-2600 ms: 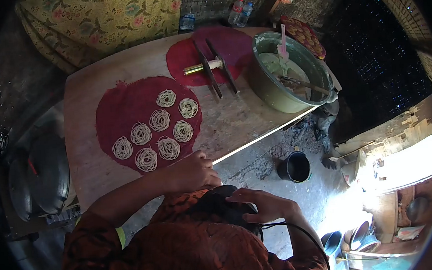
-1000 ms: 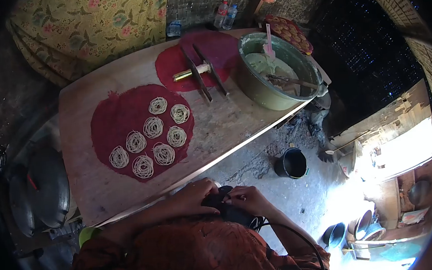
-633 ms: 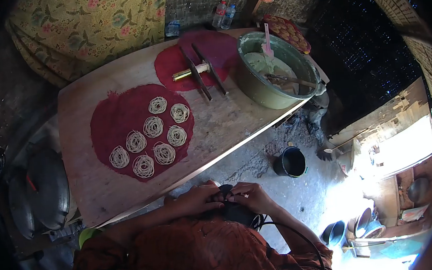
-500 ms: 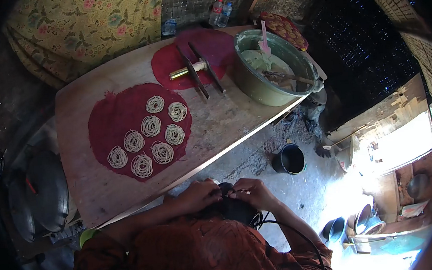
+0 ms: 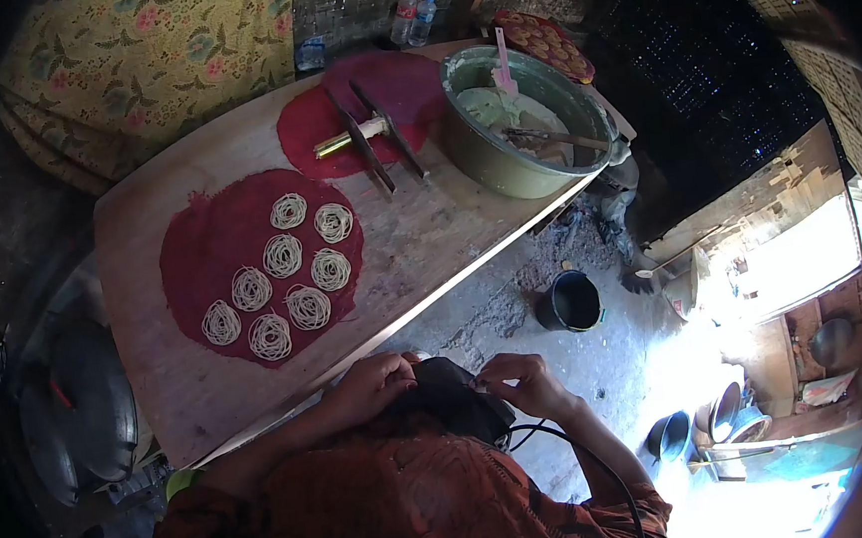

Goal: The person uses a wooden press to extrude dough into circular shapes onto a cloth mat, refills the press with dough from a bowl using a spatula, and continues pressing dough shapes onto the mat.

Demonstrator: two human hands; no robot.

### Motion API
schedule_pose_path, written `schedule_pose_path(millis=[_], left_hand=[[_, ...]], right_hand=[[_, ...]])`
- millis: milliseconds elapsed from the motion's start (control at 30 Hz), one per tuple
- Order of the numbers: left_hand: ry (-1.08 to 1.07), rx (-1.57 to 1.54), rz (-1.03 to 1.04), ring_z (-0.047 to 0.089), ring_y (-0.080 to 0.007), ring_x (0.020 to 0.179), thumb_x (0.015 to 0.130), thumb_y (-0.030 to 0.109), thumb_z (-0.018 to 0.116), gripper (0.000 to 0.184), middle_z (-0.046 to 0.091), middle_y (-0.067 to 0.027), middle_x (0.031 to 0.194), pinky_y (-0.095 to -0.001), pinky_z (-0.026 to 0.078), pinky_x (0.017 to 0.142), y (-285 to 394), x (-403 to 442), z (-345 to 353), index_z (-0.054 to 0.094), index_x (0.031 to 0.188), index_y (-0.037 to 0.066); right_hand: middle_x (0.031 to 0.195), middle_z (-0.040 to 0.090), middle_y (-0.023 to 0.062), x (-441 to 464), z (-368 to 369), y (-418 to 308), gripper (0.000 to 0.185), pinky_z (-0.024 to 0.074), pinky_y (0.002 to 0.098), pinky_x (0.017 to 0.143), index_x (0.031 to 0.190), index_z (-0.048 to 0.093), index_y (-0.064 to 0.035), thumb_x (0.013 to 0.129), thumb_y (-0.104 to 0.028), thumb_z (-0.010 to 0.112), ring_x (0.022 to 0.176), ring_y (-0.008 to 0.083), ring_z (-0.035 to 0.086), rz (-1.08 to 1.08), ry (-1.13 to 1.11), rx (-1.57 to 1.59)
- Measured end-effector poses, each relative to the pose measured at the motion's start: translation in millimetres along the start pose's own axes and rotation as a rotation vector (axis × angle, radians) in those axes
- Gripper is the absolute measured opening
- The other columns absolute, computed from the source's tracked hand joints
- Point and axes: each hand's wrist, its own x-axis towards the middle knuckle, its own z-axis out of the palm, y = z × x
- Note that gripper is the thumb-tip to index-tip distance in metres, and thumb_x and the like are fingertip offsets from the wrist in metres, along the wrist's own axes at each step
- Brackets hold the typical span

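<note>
At my waist is a black pouch [image 5: 450, 400] with a cable running from it. My left hand [image 5: 371, 385] is closed at the pouch's left edge, its fingers curled on the dark material. On the other side my right hand [image 5: 521, 383] pinches the pouch's upper right edge. Beyond them, several coiled noodle nests [image 5: 308, 306] lie on a round red cloth [image 5: 195, 255] on the wooden table [image 5: 159, 388]. A wooden press with a metallic tube [image 5: 352, 137] rests on another red cloth [image 5: 301, 128].
A large green basin [image 5: 504, 164] with batter, a pink spatula [image 5: 505, 64] and a stick stands at the table's right end. Bottles [image 5: 404, 19] are behind the table. A black bucket [image 5: 569, 302] stands on the floor; dark lidded pans [image 5: 91, 403] are at left.
My hands, close together at the pouch half a second ago, have moved apart, with more of the pouch showing between them. The view has shifted, so the table sits further left.
</note>
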Motion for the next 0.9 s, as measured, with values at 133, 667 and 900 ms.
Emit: schedule_pose_path(millis=[133,667,900], left_hand=[[-0.085,-0.061,-0.038,0.063,-0.0201,0.084,0.088,0.021,0.067,0.018,0.064,-0.0097,0.09,-0.0349,0.049,0.073,-19,6,2,0.061,0.093,0.005],[-0.523,0.01,0.042,0.061,-0.0175,0.082,0.084,0.035,0.073,0.042,0.063,-0.0096,0.093,-0.0315,0.05,0.074,-1,81,29,0.064,0.106,0.001],[-0.496,-0.01,0.071,0.064,-0.0186,0.081,0.082,0.03,0.075,0.038,0.066,-0.0109,0.089,-0.0313,0.051,0.074,8,83,27,0.065,0.1,-0.001]], right_hand=[[0.096,0.068,0.0095,1,20,39,0.012,0.0531,0.0268,0.077,0.096,0.071,-0.0022,0.086,-0.002,0.065,0.091,0.0166,0.067,0.145,0.029,0.098],[0.088,0.069,0.0099,-7,37,39,0.017,0.0564,0.0289,0.071,0.101,0.067,0.0007,0.088,-0.01,0.067,0.079,0.0178,0.069,0.09,0.318,-0.045],[0.088,0.068,0.0064,-34,-8,49,0.02,0.0561,0.0261,0.069,0.11,0.066,0.0003,0.094,-0.01,0.059,0.077,0.0116,0.066,0.57,-0.099,0.491]])
